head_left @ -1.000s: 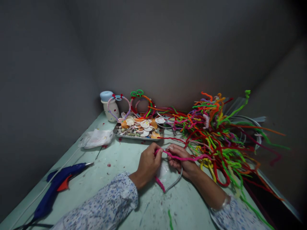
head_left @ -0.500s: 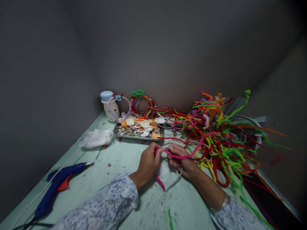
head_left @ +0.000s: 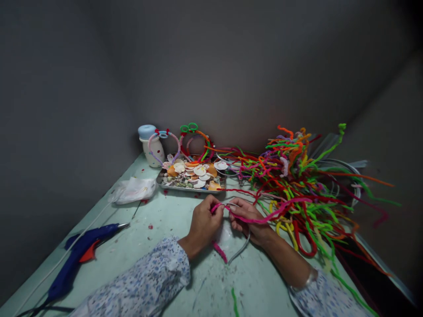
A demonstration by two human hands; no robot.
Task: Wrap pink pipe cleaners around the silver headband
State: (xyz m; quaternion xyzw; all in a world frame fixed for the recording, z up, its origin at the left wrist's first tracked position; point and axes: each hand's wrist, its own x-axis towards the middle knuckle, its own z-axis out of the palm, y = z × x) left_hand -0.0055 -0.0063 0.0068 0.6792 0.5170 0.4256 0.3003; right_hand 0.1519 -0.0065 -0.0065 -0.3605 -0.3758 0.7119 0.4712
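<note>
Between my hands is a thin grey headband (head_left: 240, 252), its two ends toward me. A pink pipe cleaner (head_left: 219, 252) covers its left side in tight coils. My left hand (head_left: 205, 220) is closed around the coiled part near the top of the band. The loose length of the pink pipe cleaner runs from there to the right, across the fingers of my right hand (head_left: 248, 220), which are pinched on it close to the left fingertips. Its free tail sticks out past my right wrist toward the pile. My right fingers also lie against the bare side of the headband.
A heap of colourful pipe cleaners (head_left: 297, 189) spreads on the right. Behind my hands stands a metal tray (head_left: 188, 189) of shells, with finished headbands (head_left: 165, 147) and a white jar (head_left: 153, 152). A blue glue gun (head_left: 82, 251) and a plastic bag (head_left: 134, 191) lie left.
The pink tail has swung lower and farther right, now lying over my right hand and wrist. My left hand has shifted only slightly; the headband has stayed in place.
</note>
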